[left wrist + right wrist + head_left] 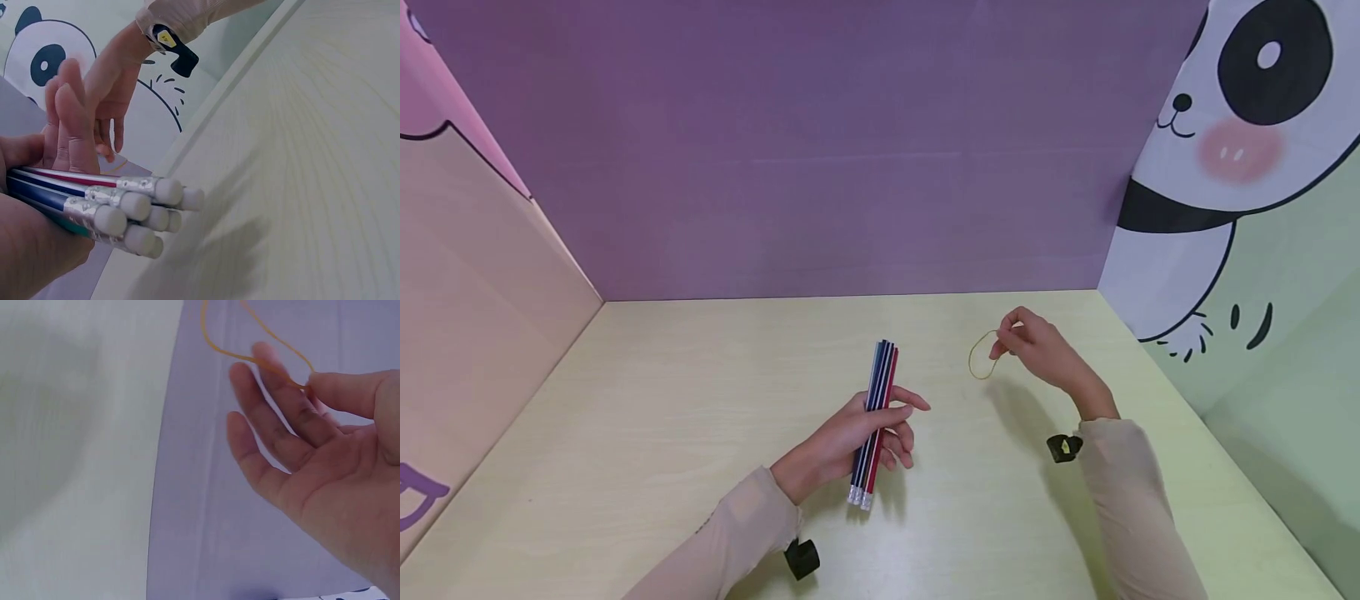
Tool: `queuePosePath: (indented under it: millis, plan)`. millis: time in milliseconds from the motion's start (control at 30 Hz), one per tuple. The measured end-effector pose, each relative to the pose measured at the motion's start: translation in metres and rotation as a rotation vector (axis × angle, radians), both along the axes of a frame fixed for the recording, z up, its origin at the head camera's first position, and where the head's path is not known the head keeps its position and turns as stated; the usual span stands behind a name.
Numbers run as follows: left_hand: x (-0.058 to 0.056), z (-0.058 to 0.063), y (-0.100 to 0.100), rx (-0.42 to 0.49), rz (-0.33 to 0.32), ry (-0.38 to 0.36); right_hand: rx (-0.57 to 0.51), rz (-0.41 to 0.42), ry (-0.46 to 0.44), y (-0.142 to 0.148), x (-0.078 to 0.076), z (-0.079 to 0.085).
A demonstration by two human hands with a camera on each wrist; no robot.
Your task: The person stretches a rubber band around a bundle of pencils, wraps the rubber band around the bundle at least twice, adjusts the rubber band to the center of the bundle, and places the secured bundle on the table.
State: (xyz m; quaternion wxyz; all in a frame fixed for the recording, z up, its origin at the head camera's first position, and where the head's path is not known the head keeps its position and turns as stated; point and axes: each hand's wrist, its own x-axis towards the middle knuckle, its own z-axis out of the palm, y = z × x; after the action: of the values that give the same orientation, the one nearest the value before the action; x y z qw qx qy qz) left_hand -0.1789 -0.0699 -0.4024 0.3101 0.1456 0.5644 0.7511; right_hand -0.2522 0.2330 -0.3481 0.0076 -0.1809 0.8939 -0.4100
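Note:
My left hand (pixel 850 429) holds a bundle of several pencils (pixel 874 429) above the table, with the thumb laid across them. Their white eraser ends (pixel 140 206) point toward me, and blue, red and striped barrels show. Between thumb and index finger, my right hand (pixel 1033 346) pinches a thin yellow rubber band (pixel 972 358), which hangs as a loose loop to the left of the fingers. In the right wrist view the band (pixel 219 350) looks orange, and the other fingers of that hand are spread. The band and the pencils are apart.
A pale wood-grain table (pixel 700 375) lies under both hands. Behind it stands a purple wall panel (pixel 850 167). A pinkish panel (pixel 467 292) borders the left side, and a green panel with a panda picture (pixel 1240 192) borders the right.

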Motion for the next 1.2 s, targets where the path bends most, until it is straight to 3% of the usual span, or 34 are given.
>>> queuePosePath:
  millis: [333,600,767,933,1100,1200]
  plan:
    - [0.001,0.001,0.000,0.013,-0.022,-0.008,-0.342,0.006,-0.096,-0.014,0.006,0.013]
    - [0.001,0.001,0.001,0.018,-0.033,-0.001,-0.764,0.175,-0.284,-0.022,0.010,0.016]
    - [0.002,0.003,0.002,0.009,-0.034,-0.001,-0.804,0.271,-0.238,-0.025,0.011,0.018]
    - [0.003,0.004,0.002,0.000,-0.044,-0.004,-0.795,0.242,-0.168,-0.029,0.012,0.019]
    - [0.004,0.004,0.003,-0.009,-0.050,-0.005,-0.759,0.201,-0.239,-0.032,0.014,0.019]
    - [0.005,0.004,0.004,-0.014,-0.054,-0.005,-0.874,0.221,-0.306,-0.033,0.015,0.018]
